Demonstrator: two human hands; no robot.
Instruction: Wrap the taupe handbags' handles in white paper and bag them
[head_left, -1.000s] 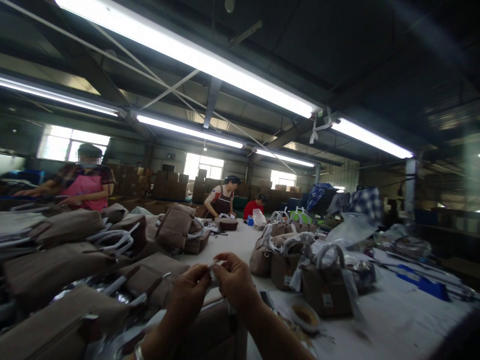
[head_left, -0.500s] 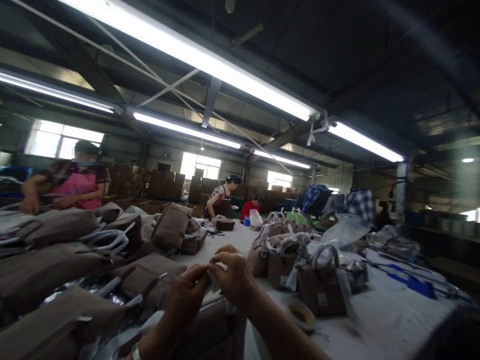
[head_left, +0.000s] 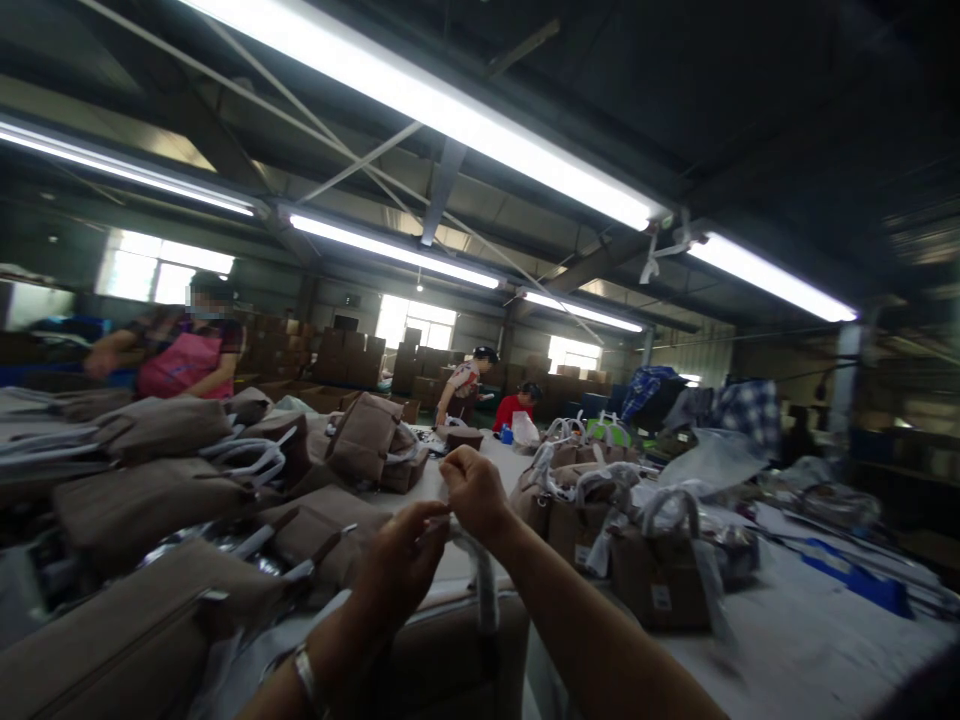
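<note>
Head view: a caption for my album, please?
Left hand and right hand close together above a brown bag, more bags heaped to the left.

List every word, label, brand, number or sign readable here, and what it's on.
No text can be read.
White tag on the front right bag: print too small and blurred.
Second tag on the bag to its left: also illegible.

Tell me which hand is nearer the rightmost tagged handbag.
Right. The right hand is left of the tagged handbag; the left hand is farther left, with neither touching it.
</note>
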